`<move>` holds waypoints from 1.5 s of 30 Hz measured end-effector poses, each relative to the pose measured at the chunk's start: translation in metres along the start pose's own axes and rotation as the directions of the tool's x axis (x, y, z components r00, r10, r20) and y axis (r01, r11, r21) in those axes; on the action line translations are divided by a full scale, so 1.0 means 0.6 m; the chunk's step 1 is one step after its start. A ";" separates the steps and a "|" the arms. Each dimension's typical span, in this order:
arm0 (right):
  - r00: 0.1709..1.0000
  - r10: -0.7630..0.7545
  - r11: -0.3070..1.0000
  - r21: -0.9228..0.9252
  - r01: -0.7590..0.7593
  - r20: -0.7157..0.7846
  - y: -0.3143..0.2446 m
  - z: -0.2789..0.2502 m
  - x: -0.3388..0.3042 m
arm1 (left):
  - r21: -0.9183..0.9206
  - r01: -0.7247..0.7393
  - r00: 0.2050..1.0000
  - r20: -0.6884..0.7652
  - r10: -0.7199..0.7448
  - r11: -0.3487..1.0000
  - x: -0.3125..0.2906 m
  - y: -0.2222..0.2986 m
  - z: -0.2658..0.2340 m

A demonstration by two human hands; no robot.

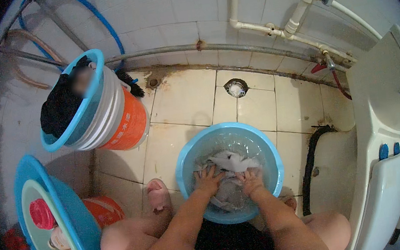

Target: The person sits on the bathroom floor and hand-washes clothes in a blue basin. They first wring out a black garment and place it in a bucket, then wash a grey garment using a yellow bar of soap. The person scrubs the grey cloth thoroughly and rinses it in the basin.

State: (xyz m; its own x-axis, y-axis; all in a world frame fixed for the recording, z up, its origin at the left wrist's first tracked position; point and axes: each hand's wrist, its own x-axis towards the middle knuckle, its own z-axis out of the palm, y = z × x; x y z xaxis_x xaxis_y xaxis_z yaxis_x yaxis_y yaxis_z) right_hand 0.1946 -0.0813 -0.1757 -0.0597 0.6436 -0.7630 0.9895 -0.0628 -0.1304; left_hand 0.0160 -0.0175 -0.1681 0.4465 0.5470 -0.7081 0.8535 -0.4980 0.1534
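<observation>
A light blue plastic basin (181, 176) stands on the tiled floor in front of me, holding water and a wet whitish-grey cloth (234, 162). My left hand (209, 181) rests on the cloth at the left side of the basin, its fingers spread. At the right side, my right hand (250, 180) presses on the cloth with its fingers stretched forward and a little apart. Neither hand visibly grips the fabric. Part of the cloth lies under water between my wrists, and its exact shape is hard to make out.
At the upper left, a blue basin (96, 62) with dark clothing tops a white-and-orange bucket (128, 121). Nested tubs (29, 166) with bottles stand at lower left. A toilet (383, 193) is on the right. Beyond my basin lies a floor drain (236, 87); pipes (172, 50) follow the wall.
</observation>
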 end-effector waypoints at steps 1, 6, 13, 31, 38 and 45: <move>0.999 -0.002 1.000 0.031 0.003 -0.045 0.002 0.005 0.005 | 0.008 -0.024 0.999 0.021 0.024 1.000 0.007 -0.005 0.001; 0.994 0.013 0.995 0.092 -0.024 0.111 0.007 -0.006 0.026 | -0.022 -0.042 0.995 0.094 0.043 0.999 0.036 -0.027 0.022; 0.995 0.055 0.772 0.635 0.013 -0.087 0.037 -0.075 -0.032 | -0.472 0.088 0.913 -0.313 -0.260 0.877 -0.011 -0.042 -0.013; 0.825 0.368 -0.217 0.823 0.524 -0.428 0.029 -0.291 -0.456 | -0.818 -0.466 0.875 -0.482 -0.038 -0.337 -0.358 0.005 -0.415; 0.779 0.440 -0.349 0.714 0.607 -0.447 0.034 -0.278 -0.440 | -0.792 -0.449 0.884 -0.462 -0.074 -0.413 -0.292 0.006 -0.363; 0.761 0.461 -0.465 0.606 0.645 -0.457 0.069 -0.287 -0.438 | -0.795 -0.590 0.806 -0.569 -0.160 -0.140 -0.294 0.029 -0.368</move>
State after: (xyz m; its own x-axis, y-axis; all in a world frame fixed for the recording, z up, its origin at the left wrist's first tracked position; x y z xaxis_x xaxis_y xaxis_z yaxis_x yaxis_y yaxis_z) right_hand 0.2742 -0.1215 0.1285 0.4709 0.8092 -0.3514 -0.5782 -0.0177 -0.8157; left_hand 0.0116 0.0258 0.1114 0.3766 0.9038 -0.2030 -0.1690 0.2825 0.9443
